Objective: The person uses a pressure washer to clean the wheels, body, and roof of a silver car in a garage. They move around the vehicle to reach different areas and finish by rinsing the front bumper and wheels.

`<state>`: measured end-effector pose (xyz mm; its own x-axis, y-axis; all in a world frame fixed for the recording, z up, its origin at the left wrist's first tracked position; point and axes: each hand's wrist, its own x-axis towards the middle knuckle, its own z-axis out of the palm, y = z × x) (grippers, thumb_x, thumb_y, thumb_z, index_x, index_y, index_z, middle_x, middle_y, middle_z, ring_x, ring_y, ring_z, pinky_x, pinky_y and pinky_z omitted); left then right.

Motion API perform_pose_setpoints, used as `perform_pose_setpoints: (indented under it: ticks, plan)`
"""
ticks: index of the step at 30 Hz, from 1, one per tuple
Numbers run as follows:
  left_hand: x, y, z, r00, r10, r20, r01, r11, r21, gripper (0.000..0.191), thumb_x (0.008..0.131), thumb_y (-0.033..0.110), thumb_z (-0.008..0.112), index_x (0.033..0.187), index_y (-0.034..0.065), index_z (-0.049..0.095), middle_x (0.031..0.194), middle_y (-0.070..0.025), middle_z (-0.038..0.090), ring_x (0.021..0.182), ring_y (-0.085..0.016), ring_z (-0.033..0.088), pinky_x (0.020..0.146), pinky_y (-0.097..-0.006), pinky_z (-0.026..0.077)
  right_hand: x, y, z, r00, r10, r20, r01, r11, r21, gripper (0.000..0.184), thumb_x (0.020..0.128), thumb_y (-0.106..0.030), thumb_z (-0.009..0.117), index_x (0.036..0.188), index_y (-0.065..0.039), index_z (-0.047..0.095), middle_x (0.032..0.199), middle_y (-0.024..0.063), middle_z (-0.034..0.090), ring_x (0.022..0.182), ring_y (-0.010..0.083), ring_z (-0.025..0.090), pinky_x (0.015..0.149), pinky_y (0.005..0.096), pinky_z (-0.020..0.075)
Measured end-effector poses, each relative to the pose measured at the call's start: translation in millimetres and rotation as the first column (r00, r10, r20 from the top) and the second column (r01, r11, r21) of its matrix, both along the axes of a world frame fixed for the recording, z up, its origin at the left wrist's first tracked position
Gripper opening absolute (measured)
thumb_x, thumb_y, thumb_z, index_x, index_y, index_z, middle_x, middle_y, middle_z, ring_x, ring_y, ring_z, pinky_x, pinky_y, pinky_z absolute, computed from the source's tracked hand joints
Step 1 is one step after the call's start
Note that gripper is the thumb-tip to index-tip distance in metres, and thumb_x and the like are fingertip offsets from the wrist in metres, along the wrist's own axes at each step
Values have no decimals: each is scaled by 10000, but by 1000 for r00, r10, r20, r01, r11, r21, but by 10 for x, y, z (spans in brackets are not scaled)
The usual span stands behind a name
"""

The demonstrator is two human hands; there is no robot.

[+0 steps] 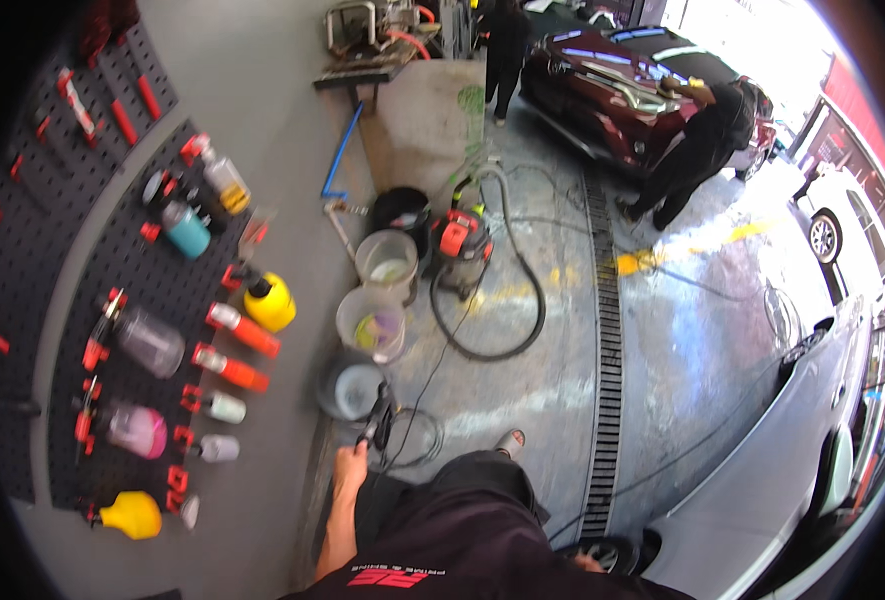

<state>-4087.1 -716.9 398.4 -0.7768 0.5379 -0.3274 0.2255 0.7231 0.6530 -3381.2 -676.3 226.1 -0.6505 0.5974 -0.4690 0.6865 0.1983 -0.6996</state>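
Observation:
My left hand (350, 466) is closed around the handle of a black handheld tool (383, 421), whose exact kind is unclear. It overlaps the edge of a dark bucket with a pale, round inside (355, 391). Of my right hand (588, 562), only a small part shows at the bottom, beside my dark shirt and near a car wheel; its fingers cannot be made out. A thin black cord (423, 452) lies coiled on the floor just beyond the tool. Farther on stand a translucent bucket (349, 319) with green and purple items inside and another whitish bucket (387, 244).
A red and black wet-dry vacuum (463, 244) stands ahead, its hose looped on the floor. Spray bottles hang on a black pegboard (217, 247) at left. A drain grate (606, 390) runs lengthwise. A silver car (772, 450) is at right; a person (701, 142) leans over a dark red car (600, 90).

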Motion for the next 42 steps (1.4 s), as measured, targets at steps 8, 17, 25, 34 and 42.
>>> perform_pose_setpoints:
  ticks: [8, 17, 25, 34, 42]
  plan:
    - [53, 1967, -27, 951, 237, 197, -249, 968, 37, 436, 1014, 349, 630, 822, -27, 739, 563, -29, 567, 415, -126, 502, 404, -313, 365, -545, 3642, -471, 362, -728, 583, 853, 8, -521, 233, 862, -181, 587, 652, -95, 638, 663, 98, 614, 600, 292, 600, 628, 444, 544]
    - [-277, 4036, 399, 900, 278, 335, -367, 899, 239, 448, 1014, 366, 648, 870, -46, 748, 563, -3, 539, 438, -93, 462, 418, -300, 342, -3561, 8828, 797, 735, -563, -378, 624, 780, 50, 211, 952, -204, 634, 1083, -59, 715, 804, 29, 676, 550, 107, 549, 463, 294, 475]
    - [-964, 5408, 430, 941, 283, 187, -324, 911, 255, 439, 991, 352, 652, 774, -26, 705, 563, -17, 548, 498, -125, 491, 492, -353, 377, -6661, 9837, 3034, 737, -163, -656, 223, 975, 8, 250, 990, -174, 656, 1218, -82, 699, 899, -42, 633, 767, 68, 537, 659, 255, 469]
    - [-1344, 6503, 562, 869, 427, 251, -491, 805, 333, 462, 983, 309, 671, 653, 0, 578, 533, -22, 504, 488, -119, 462, 480, -357, 351, -9677, 11715, 4815, 463, 131, -876, 325, 895, 306, 368, 929, -132, 589, 1266, -31, 694, 926, 102, 699, 849, 163, 626, 809, 308, 507]
    - [-1295, 7415, 105, 640, 748, 175, -750, 559, 353, 414, 982, 235, 657, 678, -34, 576, 542, -10, 503, 495, -112, 430, 471, -347, 319, -12008, 13530, 4968, 834, 12, -552, 303, 826, 475, 681, 862, -231, 592, 1528, -323, 479, 1588, 199, 381, 1417, 475, 400, 1169, 546, 360]
